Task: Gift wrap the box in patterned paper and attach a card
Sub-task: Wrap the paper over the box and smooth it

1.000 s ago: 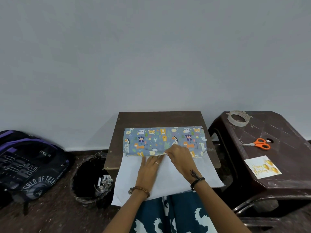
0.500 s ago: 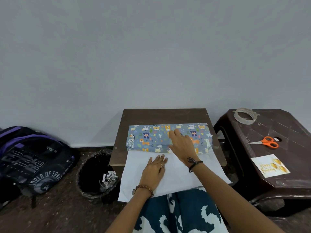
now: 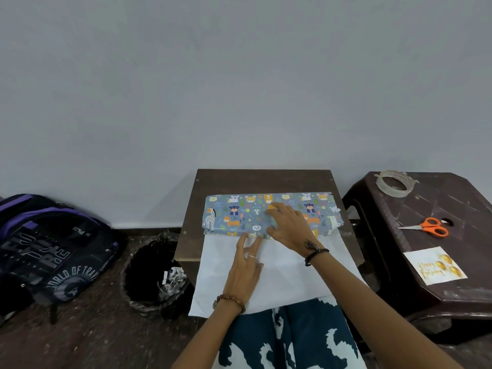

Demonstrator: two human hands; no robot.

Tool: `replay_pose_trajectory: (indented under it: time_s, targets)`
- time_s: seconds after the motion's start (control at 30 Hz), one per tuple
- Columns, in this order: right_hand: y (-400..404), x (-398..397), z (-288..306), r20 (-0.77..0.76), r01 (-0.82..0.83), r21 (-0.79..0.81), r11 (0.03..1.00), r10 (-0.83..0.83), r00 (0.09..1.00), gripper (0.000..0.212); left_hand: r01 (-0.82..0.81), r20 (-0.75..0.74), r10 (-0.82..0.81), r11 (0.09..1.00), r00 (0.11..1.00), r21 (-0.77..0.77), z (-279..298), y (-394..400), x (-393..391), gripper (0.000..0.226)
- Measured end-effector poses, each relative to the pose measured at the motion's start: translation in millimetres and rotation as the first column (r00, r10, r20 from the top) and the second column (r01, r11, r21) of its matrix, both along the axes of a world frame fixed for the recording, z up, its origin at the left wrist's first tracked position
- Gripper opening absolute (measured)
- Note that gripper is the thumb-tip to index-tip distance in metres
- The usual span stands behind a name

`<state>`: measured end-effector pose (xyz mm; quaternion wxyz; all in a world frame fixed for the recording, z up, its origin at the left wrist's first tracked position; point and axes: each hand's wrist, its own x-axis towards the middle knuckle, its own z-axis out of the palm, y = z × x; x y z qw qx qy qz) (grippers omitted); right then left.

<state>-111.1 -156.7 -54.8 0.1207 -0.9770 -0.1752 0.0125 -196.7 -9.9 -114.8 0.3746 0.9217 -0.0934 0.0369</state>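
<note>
Step in hand: folding the patterned paper (image 3: pixel 239 217) over the box; judged early-to-mid, since the 1st flap covers the box top and the near, white-side-up part of the sheet lies flat toward the lap.
Box: not directly visible; only its outline shows under the printed flap, on the small brown table (image 3: pixel 261 179), far half.
Right hand (image 3: pixel 288 227): fingers straight and spread, palm pressing the flap flat on the box top, thumb at the near edge. Released, grasping nothing.
Left hand (image 3: pixel 246 265): flat on the white underside of the sheet, fingertips touching the near edge of the flap. Also released, pinning only.
Technique note: keep the right palm down so the flap stays taut, run a finger along the near box edge to set a crease, then bring up the near sheet. Tape needed; the tape roll (image 3: pixel 395 183) is on the dark side table (image 3: pixel 426 206) at right, well apart.
Risk: flap may spring back if both hands lift at once.
Card (image 3: pixel 435 265): near edge of the side table, unattached.
Scissors (image 3: pixel 428 227): between tape roll and card.
Container 1, bin (image 3: pixel 149 272): black-lined, on the floor left of the table; holds a few pale paper scraps.
Container 2, backpack (image 3: pixel 50 251): far left on the floor; contents cannot be told.
</note>
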Motion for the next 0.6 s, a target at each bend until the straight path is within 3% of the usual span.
replay_pose_trajectory:
  time_s: [0.13, 0.27, 0.5, 0.6]
  targets:
    - [-0.2, -4.3, -4.3, 0.023, 0.001, 0.024, 1.0, -0.002, 1.0, 0.048, -0.089, -0.126, 0.078, 0.993, 0.989, -0.084, 9.6, -1.0, 4.7, 0.097]
    - [-2.5, -6.0, -10.9, -0.022, 0.013, -0.007, 1.0, -0.013, 1.0, 0.051, -0.181, -0.221, 0.15, 0.975, 0.964, -0.13, 13.5, -5.2, 9.6, 0.099]
    - [1.1, -7.6, -14.6, 0.044, 0.063, 0.024, 0.998, -0.064, 0.997, 0.042, -0.293, -0.252, 0.231, 0.924, 0.94, -0.247, 8.5, -13.3, 6.6, 0.066]
    - [3.3, -5.6, -13.7, 0.064, 0.084, 0.042, 0.996, -0.087, 0.994, 0.039, -0.458, -0.3, 0.354, 0.774, 0.886, -0.437, 7.7, -8.9, 6.8, 0.037]
